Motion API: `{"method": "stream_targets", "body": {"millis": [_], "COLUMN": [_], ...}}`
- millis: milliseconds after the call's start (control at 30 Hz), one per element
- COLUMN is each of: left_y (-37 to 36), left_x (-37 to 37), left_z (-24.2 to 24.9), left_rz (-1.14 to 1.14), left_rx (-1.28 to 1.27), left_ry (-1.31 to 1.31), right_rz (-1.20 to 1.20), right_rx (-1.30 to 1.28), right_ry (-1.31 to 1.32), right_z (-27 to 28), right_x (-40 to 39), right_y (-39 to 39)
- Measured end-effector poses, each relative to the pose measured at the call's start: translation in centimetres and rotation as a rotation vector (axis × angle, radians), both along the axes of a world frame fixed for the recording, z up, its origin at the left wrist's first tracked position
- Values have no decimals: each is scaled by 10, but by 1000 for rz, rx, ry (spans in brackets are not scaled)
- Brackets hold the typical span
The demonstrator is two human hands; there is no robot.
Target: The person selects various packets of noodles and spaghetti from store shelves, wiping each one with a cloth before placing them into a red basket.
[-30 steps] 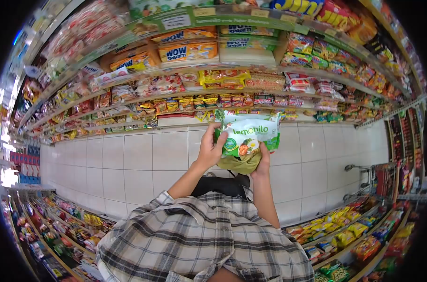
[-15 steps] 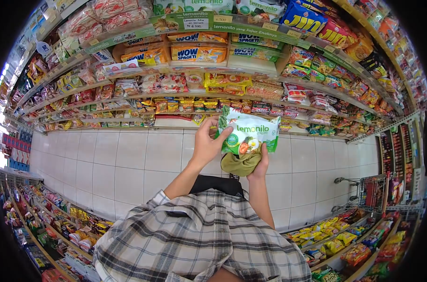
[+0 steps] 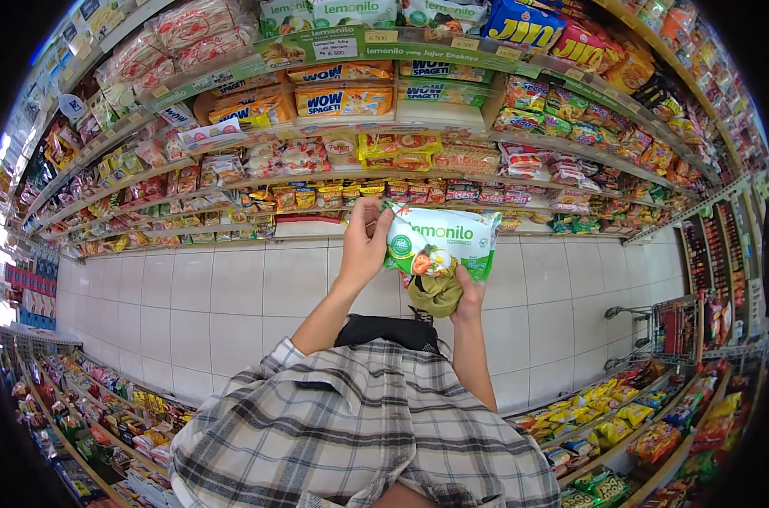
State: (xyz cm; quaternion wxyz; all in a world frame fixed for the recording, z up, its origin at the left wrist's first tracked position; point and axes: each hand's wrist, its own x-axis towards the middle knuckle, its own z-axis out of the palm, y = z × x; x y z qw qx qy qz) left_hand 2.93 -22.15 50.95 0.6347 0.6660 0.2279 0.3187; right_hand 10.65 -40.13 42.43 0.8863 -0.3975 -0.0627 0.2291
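Green and white, the lemonilo packet (image 3: 452, 240) is held up in the centre of the frame, its printed front facing the camera and its long side running roughly across the picture. The left hand (image 3: 367, 241) has its grip closed at the packet's upper left corner, with thumb and fingertips close together. The right hand (image 3: 468, 296) grips the packet's lower edge, thumb on the front, and also holds an olive cloth (image 3: 436, 295), which hangs bunched just below the packet. Past the hands, shelves (image 3: 452, 120) of packaged food curve across the top of the frame, with orange WOW packs (image 3: 345, 100) at upper centre and a blue JIN pack (image 3: 522, 25) at upper right. A shopping cart (image 3: 677, 328) stands on the pale tiled floor (image 3: 240, 292), at the right of the frame.
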Motion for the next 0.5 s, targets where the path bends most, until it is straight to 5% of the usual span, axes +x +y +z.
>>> {"method": "stream_targets", "body": {"millis": [233, 367, 500], "left_y": [-11, -2, -11], "left_x": [3, 13, 9], "left_z": [-11, -52, -29], "left_rz": [23, 43, -23], "left_rx": [-274, -310, -369], "left_ry": [111, 44, -42], "right_rz": [-64, -50, 13], "right_rx": [-189, -165, -103], "right_ry": [-212, -175, -60], "right_z": [13, 13, 18], "right_x": [-7, -10, -4], "right_y": [6, 6, 5]}}
